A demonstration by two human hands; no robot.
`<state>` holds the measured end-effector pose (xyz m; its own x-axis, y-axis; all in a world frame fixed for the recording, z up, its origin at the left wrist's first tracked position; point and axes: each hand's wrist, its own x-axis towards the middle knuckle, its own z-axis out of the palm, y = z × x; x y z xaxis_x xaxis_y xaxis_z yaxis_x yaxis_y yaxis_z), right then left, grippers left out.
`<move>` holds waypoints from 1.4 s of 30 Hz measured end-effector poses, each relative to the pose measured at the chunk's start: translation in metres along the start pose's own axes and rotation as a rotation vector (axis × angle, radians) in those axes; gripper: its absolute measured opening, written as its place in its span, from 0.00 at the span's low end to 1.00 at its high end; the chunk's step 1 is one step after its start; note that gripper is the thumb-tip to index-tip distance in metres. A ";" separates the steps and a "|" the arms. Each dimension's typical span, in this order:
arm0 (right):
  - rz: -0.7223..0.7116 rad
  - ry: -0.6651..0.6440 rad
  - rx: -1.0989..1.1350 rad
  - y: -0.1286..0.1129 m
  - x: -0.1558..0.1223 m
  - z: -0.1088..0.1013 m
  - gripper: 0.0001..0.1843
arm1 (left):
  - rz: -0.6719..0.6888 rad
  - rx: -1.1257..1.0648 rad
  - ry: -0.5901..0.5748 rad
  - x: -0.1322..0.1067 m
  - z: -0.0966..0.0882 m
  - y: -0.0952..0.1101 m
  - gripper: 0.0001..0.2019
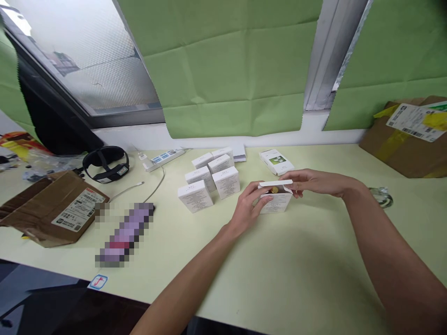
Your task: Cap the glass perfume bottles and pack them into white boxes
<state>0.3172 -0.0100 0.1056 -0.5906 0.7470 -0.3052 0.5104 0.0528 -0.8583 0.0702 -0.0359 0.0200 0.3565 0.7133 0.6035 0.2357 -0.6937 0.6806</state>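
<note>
A small white carton (277, 201) stands on the pale table (300, 260) with its top flaps open and something gold showing inside. My left hand (248, 208) grips its left side, thumb on the front face. My right hand (314, 182) pinches the raised lid flap at the carton's top right. To the left, several closed white cartons (209, 179) stand in a cluster. One more white carton with a green picture (276, 161) lies behind the held one.
A torn brown cardboard box (52, 207) lies at the left, another taped box (408, 137) at the far right. A black headband device (106, 164), a power strip (164, 158), a white cable and a crumpled clear wrapper (382, 196) also lie on the table.
</note>
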 end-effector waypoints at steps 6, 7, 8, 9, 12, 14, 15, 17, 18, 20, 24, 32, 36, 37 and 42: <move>0.009 0.040 -0.041 -0.007 0.003 0.004 0.26 | -0.143 -0.116 -0.024 0.000 -0.001 0.002 0.17; 0.015 0.043 -0.044 -0.007 0.003 0.005 0.27 | -0.158 -0.142 -0.019 0.000 -0.001 0.003 0.19; 0.014 0.041 -0.048 -0.007 0.004 0.005 0.27 | -0.168 -0.161 -0.007 -0.001 -0.001 0.004 0.20; 0.008 0.036 -0.054 -0.007 0.003 0.005 0.27 | -0.173 -0.173 0.007 -0.001 -0.001 0.005 0.21; -0.027 0.040 -0.086 -0.007 0.002 0.003 0.25 | -0.173 -0.194 0.024 -0.001 -0.002 0.008 0.18; -0.037 0.068 -0.116 -0.008 0.001 0.002 0.24 | -0.176 -0.202 0.016 0.000 -0.003 0.009 0.14; -0.040 0.083 -0.129 -0.009 0.000 0.001 0.23 | -0.179 -0.204 0.012 0.001 -0.003 0.009 0.13; -0.040 0.113 -0.149 -0.010 -0.001 0.000 0.24 | -0.181 -0.201 0.011 0.002 -0.003 0.009 0.13; -0.040 0.127 -0.157 -0.011 0.000 0.000 0.24 | -0.178 -0.196 0.012 0.002 -0.004 0.009 0.12; -0.044 0.147 -0.160 -0.011 0.001 0.001 0.24 | -0.165 -0.183 0.013 0.002 -0.004 0.008 0.12; -0.041 0.127 -0.139 -0.008 0.006 0.003 0.23 | -0.141 -0.163 0.027 0.002 -0.004 0.006 0.12; -0.026 0.152 -0.118 -0.010 0.004 0.003 0.28 | -0.277 -0.346 0.081 0.005 -0.002 0.009 0.10; -0.050 0.198 -0.138 -0.020 0.000 0.006 0.28 | -0.427 -0.545 0.096 0.006 0.001 0.012 0.13; -0.072 0.196 -0.146 -0.022 0.000 0.007 0.28 | -0.437 -0.569 0.085 0.007 0.001 0.013 0.15; -0.097 0.123 -0.200 -0.027 0.001 0.010 0.28 | -0.375 -0.513 0.048 0.009 -0.002 0.013 0.11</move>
<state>0.2965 -0.0178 0.1240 -0.5685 0.8064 -0.1627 0.5759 0.2489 -0.7787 0.0745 -0.0388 0.0355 0.2899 0.9102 0.2958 -0.1303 -0.2687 0.9544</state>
